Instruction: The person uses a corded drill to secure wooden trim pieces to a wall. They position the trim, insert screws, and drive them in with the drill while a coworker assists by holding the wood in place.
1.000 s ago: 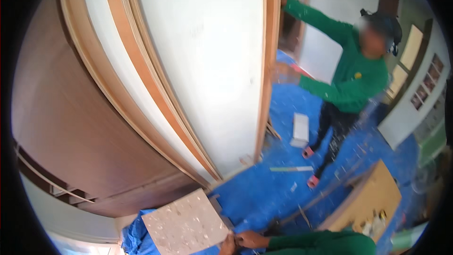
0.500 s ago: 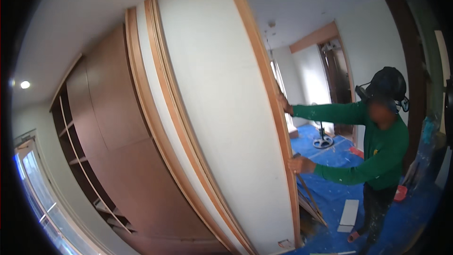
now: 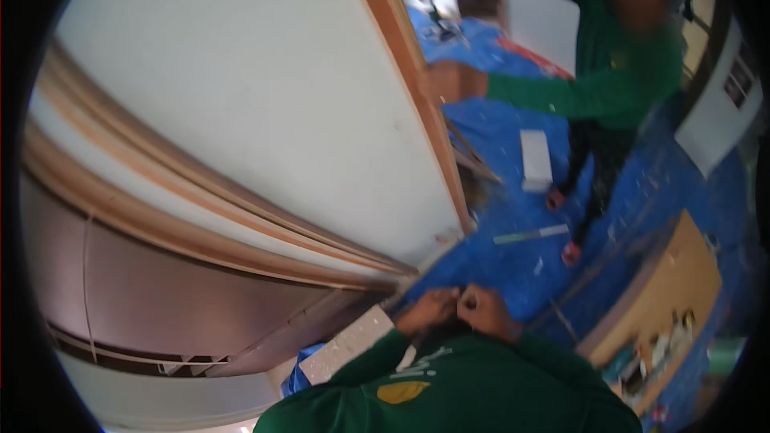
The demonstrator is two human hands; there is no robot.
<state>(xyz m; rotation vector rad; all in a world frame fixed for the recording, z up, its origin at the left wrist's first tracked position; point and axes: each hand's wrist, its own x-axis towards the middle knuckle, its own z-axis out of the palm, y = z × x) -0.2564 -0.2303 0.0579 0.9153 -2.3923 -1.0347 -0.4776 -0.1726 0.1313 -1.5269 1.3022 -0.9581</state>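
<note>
My left hand [image 3: 429,310] and my right hand [image 3: 487,314] are close together in front of my green shirt, low in the view. The fingers of both are curled closed. What they hold, if anything, is too small and blurred to make out. Ahead stands a tall white wall panel [image 3: 265,104] with an orange-brown wooden edge strip [image 3: 401,40]. A co-worker in a green top presses a hand [image 3: 453,82] against that strip; their other hand is mostly cut off at the top.
Blue sheeting [image 3: 513,265] covers the floor, with a white board piece [image 3: 536,160] and a thin strip [image 3: 529,234] on it. At right, a wooden board [image 3: 682,273] bears several tools. Long wood mouldings [image 3: 200,200] and a brown cabinet [image 3: 176,297] run along the left.
The view has tilted down and turned, bringing my two hands and shirt into sight. The co-worker still holds the panel's edge strip.
</note>
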